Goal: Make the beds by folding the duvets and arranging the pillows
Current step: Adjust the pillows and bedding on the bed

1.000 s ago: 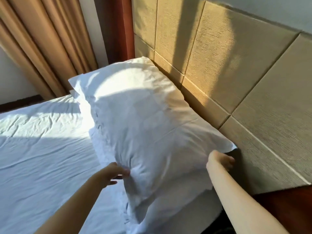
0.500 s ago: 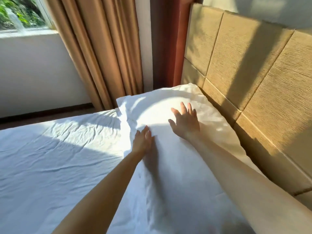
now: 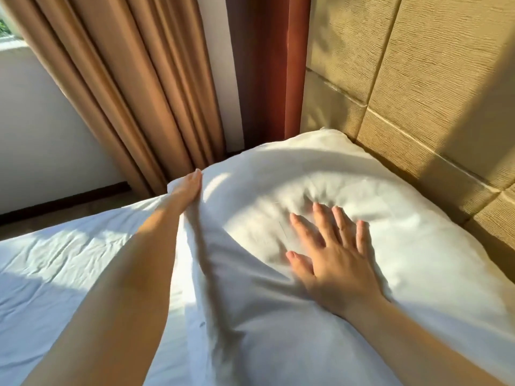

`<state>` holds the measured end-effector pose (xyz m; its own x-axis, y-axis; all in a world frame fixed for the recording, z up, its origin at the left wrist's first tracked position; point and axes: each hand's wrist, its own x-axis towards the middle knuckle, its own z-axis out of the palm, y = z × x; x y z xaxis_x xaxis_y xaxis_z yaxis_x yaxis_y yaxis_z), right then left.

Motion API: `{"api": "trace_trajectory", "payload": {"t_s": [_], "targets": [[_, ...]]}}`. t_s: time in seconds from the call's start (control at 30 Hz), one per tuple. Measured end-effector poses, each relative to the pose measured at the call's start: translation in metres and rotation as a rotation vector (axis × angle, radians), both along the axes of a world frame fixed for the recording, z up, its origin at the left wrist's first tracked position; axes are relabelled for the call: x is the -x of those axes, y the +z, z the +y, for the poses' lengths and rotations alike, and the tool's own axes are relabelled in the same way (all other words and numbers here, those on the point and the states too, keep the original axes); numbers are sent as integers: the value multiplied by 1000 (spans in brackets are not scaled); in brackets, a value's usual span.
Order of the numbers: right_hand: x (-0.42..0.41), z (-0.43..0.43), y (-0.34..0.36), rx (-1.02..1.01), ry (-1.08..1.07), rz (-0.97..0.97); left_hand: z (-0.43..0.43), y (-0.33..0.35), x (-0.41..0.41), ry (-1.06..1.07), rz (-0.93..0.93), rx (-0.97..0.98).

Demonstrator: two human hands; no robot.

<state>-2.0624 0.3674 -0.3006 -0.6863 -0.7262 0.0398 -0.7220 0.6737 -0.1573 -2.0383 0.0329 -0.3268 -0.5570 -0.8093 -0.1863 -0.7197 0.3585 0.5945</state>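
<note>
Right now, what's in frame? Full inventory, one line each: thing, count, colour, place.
pillow: 1 seen, white, lying on the bed with its far side along the headboard
bed sheet: 1, white, creased, left and lower left
headboard: 1, tan padded panels, upper right
curtain: 1, tan-brown, pleated, upper left to centre
wooden post: 1, reddish-brown, between curtain and headboard
wall: 1, white, far left below the window
window: 1, only a sliver shows, top left corner
skirting board: 1, dark, at the foot of the wall
left hand: 1, fingers straight, touching the pillow's far left edge
right hand: 1, flat with fingers spread, pressing on top of the pillow
</note>
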Motion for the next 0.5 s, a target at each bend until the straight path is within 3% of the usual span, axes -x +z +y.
{"api": "trace_trajectory", "payload": {"t_s": [0.13, 0.3, 0.37, 0.5], "targets": [[0, -3, -19, 50, -19, 108, -23, -34, 0, 59, -135, -55], [1, -6, -34, 68, -22, 165, -33, -61, -26, 250, -74, -350], [0, -8, -39, 60, -21, 174, -39, -58, -34, 359, -39, -259], [0, -13, -41, 46, -29, 183, 11, -8, -37, 547, 285, 49]]}}
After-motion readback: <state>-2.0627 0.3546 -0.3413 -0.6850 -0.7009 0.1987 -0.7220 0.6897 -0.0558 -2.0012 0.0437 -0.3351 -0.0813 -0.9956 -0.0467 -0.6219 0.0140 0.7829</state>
